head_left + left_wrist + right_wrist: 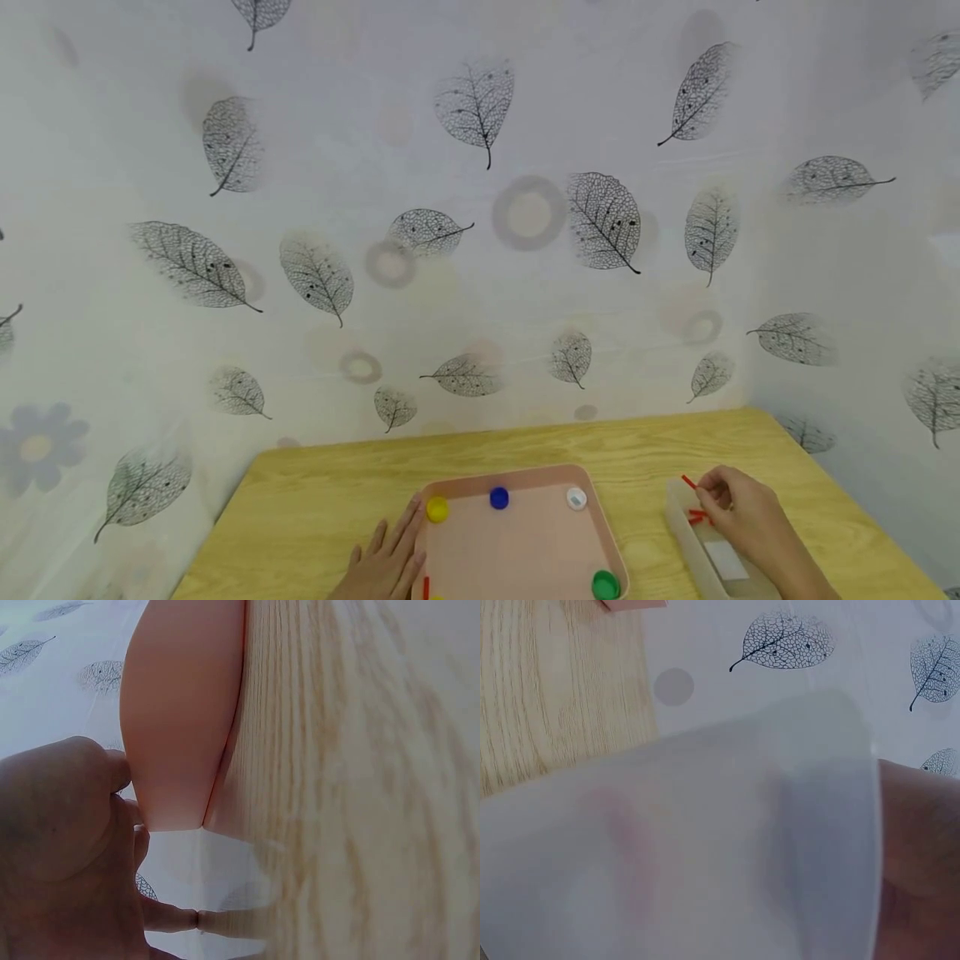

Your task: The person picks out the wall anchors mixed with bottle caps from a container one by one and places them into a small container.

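Observation:
In the head view my right hand [742, 510] pinches a small red stick [688, 481] between thumb and fingertips. It is over a translucent whitish box [677, 523], where several more red sticks [696, 517] lie beside a white rectangle [725, 560]. Box wall [705, 847] hides much of that hand in the right wrist view. My left hand [384, 557] touches the left rim of a pink tray [517, 537] with its fingers extended. At the tray's lower left lies another red stick [426, 587], partly cut off by the frame.
Round pieces sit around the tray's inside edge: yellow [437, 509], blue [498, 498], white [576, 498] and green [605, 585]. Tray and box stand on a wood-grain table [322, 483]. Behind it rises a leaf-patterned wall covering [480, 317].

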Demonstrator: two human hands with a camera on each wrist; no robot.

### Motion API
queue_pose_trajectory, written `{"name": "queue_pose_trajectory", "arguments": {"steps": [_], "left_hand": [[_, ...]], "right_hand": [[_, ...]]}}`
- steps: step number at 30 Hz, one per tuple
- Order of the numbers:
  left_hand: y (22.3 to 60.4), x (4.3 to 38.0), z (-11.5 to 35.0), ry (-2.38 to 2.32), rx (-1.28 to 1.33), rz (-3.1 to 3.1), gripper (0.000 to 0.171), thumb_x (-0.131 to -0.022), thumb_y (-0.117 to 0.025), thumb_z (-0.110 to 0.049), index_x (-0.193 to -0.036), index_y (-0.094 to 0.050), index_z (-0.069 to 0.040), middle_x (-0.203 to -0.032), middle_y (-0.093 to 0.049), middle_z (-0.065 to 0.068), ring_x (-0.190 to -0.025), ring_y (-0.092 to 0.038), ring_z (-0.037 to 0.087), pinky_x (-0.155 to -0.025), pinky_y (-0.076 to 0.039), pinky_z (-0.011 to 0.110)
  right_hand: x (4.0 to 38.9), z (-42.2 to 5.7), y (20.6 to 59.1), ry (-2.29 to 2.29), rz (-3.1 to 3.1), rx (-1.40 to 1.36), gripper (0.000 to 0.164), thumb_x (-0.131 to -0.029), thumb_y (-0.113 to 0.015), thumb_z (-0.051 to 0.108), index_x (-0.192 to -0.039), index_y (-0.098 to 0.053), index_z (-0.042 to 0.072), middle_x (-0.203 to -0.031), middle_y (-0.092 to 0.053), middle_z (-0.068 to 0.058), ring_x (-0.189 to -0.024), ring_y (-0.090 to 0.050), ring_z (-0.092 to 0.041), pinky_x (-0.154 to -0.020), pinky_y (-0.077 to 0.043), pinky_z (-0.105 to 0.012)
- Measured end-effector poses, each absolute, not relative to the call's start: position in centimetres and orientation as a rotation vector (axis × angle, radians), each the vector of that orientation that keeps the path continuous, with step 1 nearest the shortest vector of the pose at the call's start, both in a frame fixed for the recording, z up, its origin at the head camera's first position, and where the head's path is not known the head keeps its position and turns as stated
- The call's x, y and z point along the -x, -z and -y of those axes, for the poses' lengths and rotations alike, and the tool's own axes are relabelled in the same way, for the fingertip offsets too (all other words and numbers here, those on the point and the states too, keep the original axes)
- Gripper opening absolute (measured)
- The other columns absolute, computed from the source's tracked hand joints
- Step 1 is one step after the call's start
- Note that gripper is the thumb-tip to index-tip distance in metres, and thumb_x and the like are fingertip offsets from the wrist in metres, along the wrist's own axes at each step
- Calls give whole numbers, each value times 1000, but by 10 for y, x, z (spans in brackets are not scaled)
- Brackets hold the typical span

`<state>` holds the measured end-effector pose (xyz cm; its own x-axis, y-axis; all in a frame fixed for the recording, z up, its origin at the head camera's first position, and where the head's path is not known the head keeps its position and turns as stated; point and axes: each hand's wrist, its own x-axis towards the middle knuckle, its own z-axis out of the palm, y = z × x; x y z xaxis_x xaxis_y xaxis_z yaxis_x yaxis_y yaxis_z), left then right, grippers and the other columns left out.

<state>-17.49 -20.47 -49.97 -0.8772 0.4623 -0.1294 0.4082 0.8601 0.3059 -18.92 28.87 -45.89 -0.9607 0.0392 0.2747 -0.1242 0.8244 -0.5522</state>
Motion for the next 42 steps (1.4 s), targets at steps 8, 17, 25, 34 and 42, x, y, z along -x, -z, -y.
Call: {"name": "queue_pose_trajectory", "arguments": {"steps": [8, 17, 25, 34, 42], "left_hand": [[504, 173, 213, -300, -897, -2835, 93, -86, -39, -73, -153, -12, -15, -158, -8, 12, -130, -18, 59, -83, -20, 82], [511, 186, 200, -577, -442, -2857, 64, -98, -16, -60, -153, -10, -27, -158, -11, -3, -135, -20, 50, -88, -15, 81], [509, 184, 201, -597, -460, -2875, 62, -99, -18, -58, -153, -10, -28, -159, -9, -7, -135, -20, 50, -88, -15, 81], [505, 182, 200, -595, -460, -2873, 62, -100, -18, -56, -154, -9, -26, -159, -9, -5, -134, -20, 51, -88, -15, 81], [504, 181, 201, -580, -489, -2894, 61, -101, -19, -54, -154, -10, -25, -159, -9, -6, -134, -22, 50, -88, -17, 81]], "right_hand": [[188, -291, 459, -886, 2774, -26, 6, -88, -63, 11, -86, -63, 6, -73, -58, 3, -65, -51, -5, -55, -45, -23], [189, -285, 457, -829, 2771, -49, 5, -88, -63, 11, -86, -64, 7, -73, -57, 4, -64, -50, -5, -56, -45, -24], [189, -265, 453, -848, 2725, -75, 6, -86, -68, 10, -86, -63, 8, -72, -57, 5, -62, -50, -4, -54, -46, -23], [193, -239, 453, -854, 2655, -215, 10, -83, -71, 9, -82, -62, 14, -71, -55, 10, -64, -50, -1, -58, -47, -23], [193, -216, 456, -912, 2658, -288, 12, -83, -72, 10, -81, -61, 16, -73, -55, 12, -66, -50, 1, -61, -49, -24]]}}
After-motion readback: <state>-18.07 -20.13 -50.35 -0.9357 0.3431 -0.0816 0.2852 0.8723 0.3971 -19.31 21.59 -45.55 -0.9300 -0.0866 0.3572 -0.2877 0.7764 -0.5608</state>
